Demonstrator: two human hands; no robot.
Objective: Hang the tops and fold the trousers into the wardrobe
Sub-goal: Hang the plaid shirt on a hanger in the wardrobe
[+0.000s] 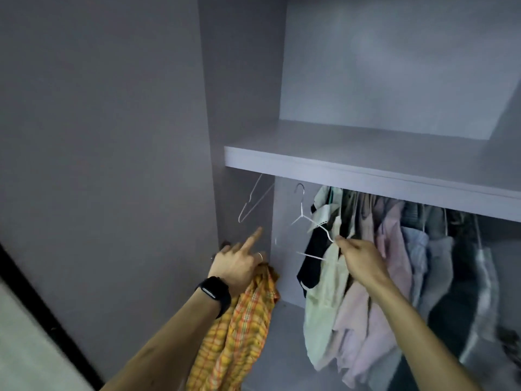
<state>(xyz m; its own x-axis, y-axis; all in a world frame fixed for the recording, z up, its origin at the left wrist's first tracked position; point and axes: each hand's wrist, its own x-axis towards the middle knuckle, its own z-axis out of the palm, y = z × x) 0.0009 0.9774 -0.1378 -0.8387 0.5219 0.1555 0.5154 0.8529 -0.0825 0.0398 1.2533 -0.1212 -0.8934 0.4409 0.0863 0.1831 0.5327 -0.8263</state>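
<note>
Two bare wire hangers hang at the L end of the wardrobe (pixel 242 80), just under the shelf (pixel 366 162): a grey hanger (pixel 251 201) by the side wall and a white hanger (pixel 313 221) next to the row of hung tops (pixel 394 249). Our R hand (pixel 363 258) pinches the white hanger's lower arm btw thumb and fingertips, other fingers curled in. Our L hand (pixel 236 263) bunches the yellow plaid shirt (pixel 242 328) in its curled lower fingers, w/ the index finger (pixel 253 238) straight out toward the grey hanger. The shirt droops below the wrist, not yet on anything. The rail is hidden behind the shelf edge, so we can't tell if the white hook is on it. To do this well, we reckon: lift the hook clear, bring hanger to shirt, find the collar first, feed one arm into each shoulder w/o snagging the cream top (pixel 324 277) beside it, then hook it back in the gap
</note>
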